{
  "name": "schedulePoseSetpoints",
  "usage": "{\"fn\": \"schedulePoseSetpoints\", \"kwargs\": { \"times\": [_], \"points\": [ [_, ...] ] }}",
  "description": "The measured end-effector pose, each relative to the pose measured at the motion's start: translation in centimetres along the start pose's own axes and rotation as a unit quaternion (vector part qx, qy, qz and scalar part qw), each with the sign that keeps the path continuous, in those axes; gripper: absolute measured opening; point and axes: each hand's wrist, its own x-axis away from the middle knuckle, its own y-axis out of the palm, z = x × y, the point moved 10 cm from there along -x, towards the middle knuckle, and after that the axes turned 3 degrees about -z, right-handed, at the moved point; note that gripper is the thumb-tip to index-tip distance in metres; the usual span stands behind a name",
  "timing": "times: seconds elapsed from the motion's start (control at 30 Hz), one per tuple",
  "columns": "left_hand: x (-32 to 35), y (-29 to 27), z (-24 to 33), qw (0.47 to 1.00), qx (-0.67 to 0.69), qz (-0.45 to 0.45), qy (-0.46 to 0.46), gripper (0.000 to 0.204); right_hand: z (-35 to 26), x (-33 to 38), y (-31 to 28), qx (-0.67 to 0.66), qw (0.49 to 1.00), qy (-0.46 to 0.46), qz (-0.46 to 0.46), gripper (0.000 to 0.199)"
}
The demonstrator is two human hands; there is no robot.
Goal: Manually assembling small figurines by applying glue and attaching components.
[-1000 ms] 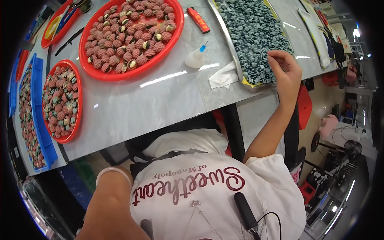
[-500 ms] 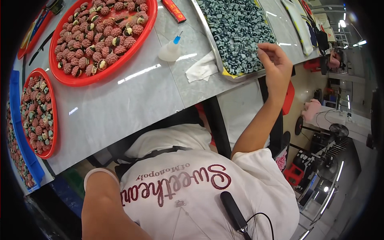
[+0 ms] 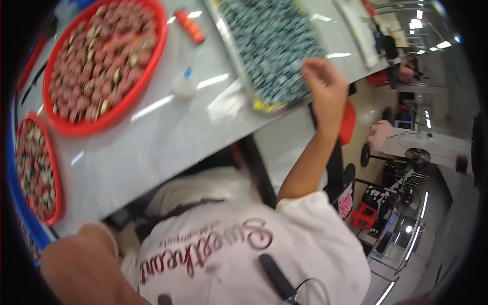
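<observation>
— Pale counter (image 3: 168, 147) runs across our view, and behind it there is a workshop floor with red stools and strip lights. What do we have under our hands?

— Our right hand (image 3: 323, 84) is lifted at the near corner of the long tray (image 3: 262, 105), the one with the yellow rim that is packed with small blue-grey pieces (image 3: 272, 46). The hand hangs just over that corner, at the counter's edge.

— And the grip?

— The fingers (image 3: 314, 68) are curled inward, thumb toward them, but the picture is blurred. We cannot tell whether a piece is pinched there or the grip is closed on nothing.

— The left hand?

— It is out of sight. Only our left arm (image 3: 86, 269) shows at the lower edge, down below the counter.

— What else lies close by?

— A white cloth (image 3: 226, 104) lies just beside the tray's near end, and past it there is a small squeeze bottle (image 3: 184, 84) with a blue tip. An orange tube (image 3: 189, 25) lies farther up. To our left are a big red round tray (image 3: 101, 66) heaped with reddish pieces and a second red tray (image 3: 38, 168) near a blue crate (image 3: 10, 168).

— So which step do we judge this to be?

— We are picking at the blue-grey pieces, and the hand is between reaches. Any further pick calls for a fine pinch on one piece among tightly packed neighbours. We should also come down gently, since that corner sits right at the counter's edge.
</observation>
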Motion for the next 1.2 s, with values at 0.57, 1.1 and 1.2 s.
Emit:
{"fn": "schedulePoseSetpoints", "kwargs": {
  "times": [0.57, 1.1, 1.2],
  "points": [
    [5.5, 3.5, 4.2, 0.984, -0.126, -0.109, -0.058, 0.010, -2.2, -0.6, 0.4, -0.017, 1.000, -0.023, 0.012, 0.013],
    [7.0, 4.7, 2.3, 0.989, -0.135, -0.035, -0.058, 0.009, -1.4, -1.6, 1.8, -0.034, 0.999, -0.011, -0.007, 0.012],
    [7.3, 4.7, 2.4, 0.990, -0.128, -0.026, -0.059, 0.009, -1.0, -1.3, 1.5, -0.025, 1.000, -0.006, -0.001, 0.011]
  ]
}}
